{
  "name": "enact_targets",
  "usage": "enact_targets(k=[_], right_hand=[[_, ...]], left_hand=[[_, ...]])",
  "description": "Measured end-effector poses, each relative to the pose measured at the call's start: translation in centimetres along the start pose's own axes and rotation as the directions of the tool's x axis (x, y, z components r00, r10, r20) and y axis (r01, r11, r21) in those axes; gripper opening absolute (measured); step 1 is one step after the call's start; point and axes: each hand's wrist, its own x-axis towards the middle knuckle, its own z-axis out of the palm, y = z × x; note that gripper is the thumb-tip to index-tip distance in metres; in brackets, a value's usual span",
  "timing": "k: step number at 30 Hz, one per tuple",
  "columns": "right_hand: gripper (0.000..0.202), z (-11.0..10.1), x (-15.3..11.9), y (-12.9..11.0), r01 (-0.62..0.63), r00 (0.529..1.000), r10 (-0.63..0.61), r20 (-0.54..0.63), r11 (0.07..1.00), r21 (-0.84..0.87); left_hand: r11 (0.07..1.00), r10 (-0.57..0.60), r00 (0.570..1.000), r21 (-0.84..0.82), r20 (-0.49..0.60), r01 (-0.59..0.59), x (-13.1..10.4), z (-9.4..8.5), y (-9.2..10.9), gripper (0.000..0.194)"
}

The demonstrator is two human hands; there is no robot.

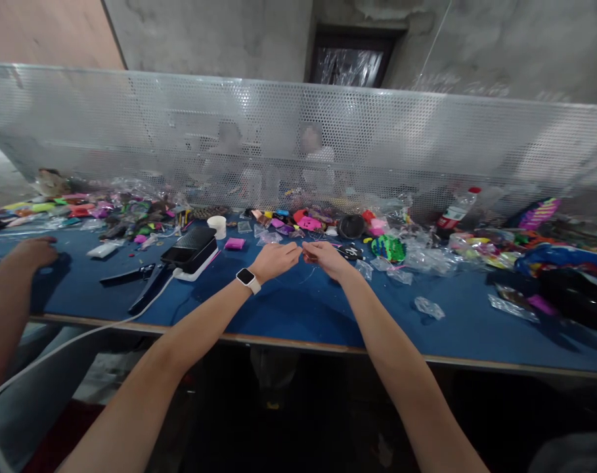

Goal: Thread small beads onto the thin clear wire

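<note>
Over the middle of the blue table (288, 315), my left hand (277, 259) and my right hand (326, 257) meet with their fingertips nearly touching. Both hands have their fingers pinched together. What they hold is too small to make out; a thin strand seems to hang below them. A white watch (249, 280) is on my left wrist. Just right of my right hand lies a black item with white marks (350, 252), and beyond it a green scaly piece (389, 249).
A black device (190, 251) with a white cable, a white cup (217, 227) and a pink block (234, 244) stand left. Another person's hand (35, 253) rests far left. Small colourful items and plastic bags line the back, with a bottle (458, 211) by the perforated metal screen (259, 141).
</note>
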Motion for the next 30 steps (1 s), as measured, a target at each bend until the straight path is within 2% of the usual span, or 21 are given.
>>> enact_targets(k=[3,6,8,9,11,13,17,20,25,30], right_hand=[[0.066,0.7,0.1,0.2,-0.055,0.998,0.055,0.011,0.998,0.025],[0.070,1.2,0.1,0.3,-0.019,0.999,0.015,-0.037,0.992,-0.121],[0.069,1.3,0.0,0.4,0.102,0.984,-0.143,-0.108,0.942,-0.319],[0.064,1.4,0.0,0.4,0.172,0.957,-0.254,-0.142,0.888,-0.426],[0.044,1.4,-0.1,0.5,0.269,0.877,-0.446,-0.178,0.763,-0.587],[0.024,1.3,-0.1,0.6,0.316,0.835,-0.530,-0.150,0.684,-0.657],[0.019,0.9,0.1,1.0,0.361,0.843,-0.537,0.026,0.530,-0.767],[0.017,0.8,0.2,1.2,0.366,0.838,-0.538,0.093,0.425,-0.828],[0.034,1.2,0.1,1.3,0.353,0.818,-0.573,0.057,0.422,-0.835],[0.024,1.4,0.0,1.0,0.402,0.799,-0.596,0.081,0.429,-0.809]], left_hand=[[1.000,-0.009,1.000,0.013,-0.017,0.009,-0.1,0.0,0.1,0.034],[0.999,-0.037,0.999,0.001,-0.029,0.037,0.0,0.3,0.2,0.032],[0.994,-0.111,0.993,-0.015,-0.044,0.110,0.1,0.6,0.2,0.030],[0.986,-0.163,0.985,-0.030,-0.053,0.161,0.2,0.8,0.2,0.029],[0.964,-0.260,0.964,-0.077,-0.056,0.255,0.3,1.1,0.0,0.026],[0.944,-0.311,0.950,-0.128,-0.033,0.305,0.4,1.3,-0.3,0.022],[0.925,-0.324,0.946,-0.201,0.028,0.323,0.4,1.4,-0.8,0.017],[0.918,-0.319,0.948,-0.243,0.013,0.312,0.5,1.5,-0.9,0.018],[0.893,-0.350,0.937,-0.308,-0.017,0.328,0.6,1.5,-0.6,0.018],[0.912,-0.331,0.935,-0.296,-0.128,0.282,0.6,1.4,-0.1,0.018]])
